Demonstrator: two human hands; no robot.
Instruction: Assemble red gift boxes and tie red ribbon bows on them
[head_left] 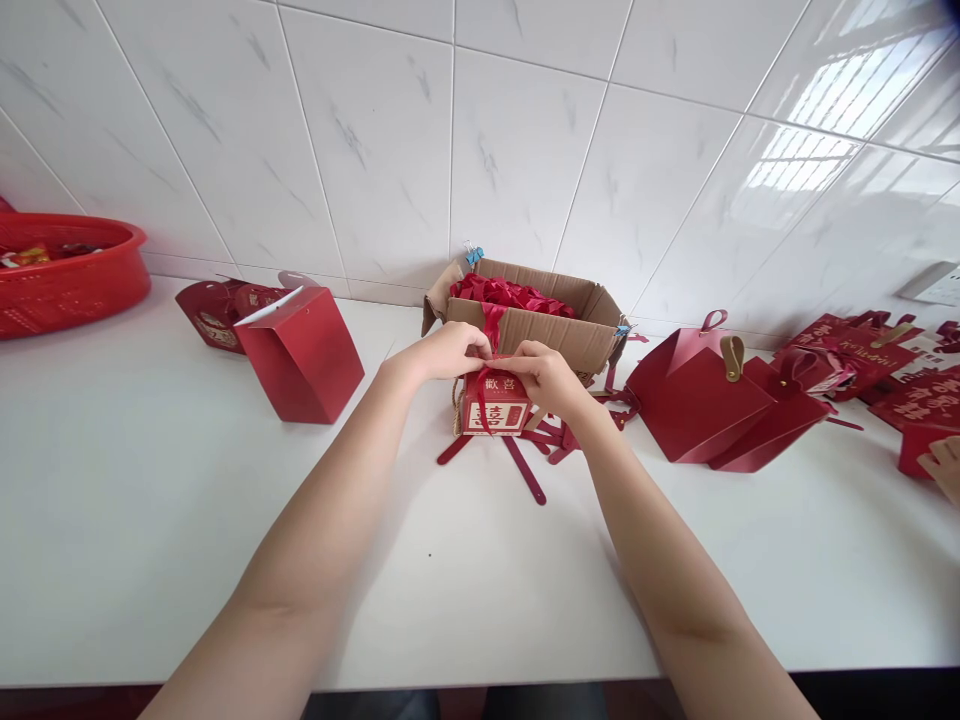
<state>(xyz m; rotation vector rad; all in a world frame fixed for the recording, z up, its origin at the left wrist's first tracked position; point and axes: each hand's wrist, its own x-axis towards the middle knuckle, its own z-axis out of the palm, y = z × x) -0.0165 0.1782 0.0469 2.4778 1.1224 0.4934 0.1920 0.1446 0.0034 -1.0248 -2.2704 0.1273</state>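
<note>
A small red gift box [492, 410] with white characters stands on the white table [150, 500] in front of me. A red ribbon [493, 330] runs up from its top. My left hand [448, 352] and my right hand [546, 378] meet over the box top, both with fingers pinched on the ribbon. Loose red strips [525, 470] lie around the box's base.
A cardboard carton [525, 325] of red ribbons sits behind the box by the tiled wall. A red bag [304, 350] stands left, folded red boxes [712, 400] lie right, and a red basin [64, 270] sits far left. Another person's hand [946, 465] shows at the right edge.
</note>
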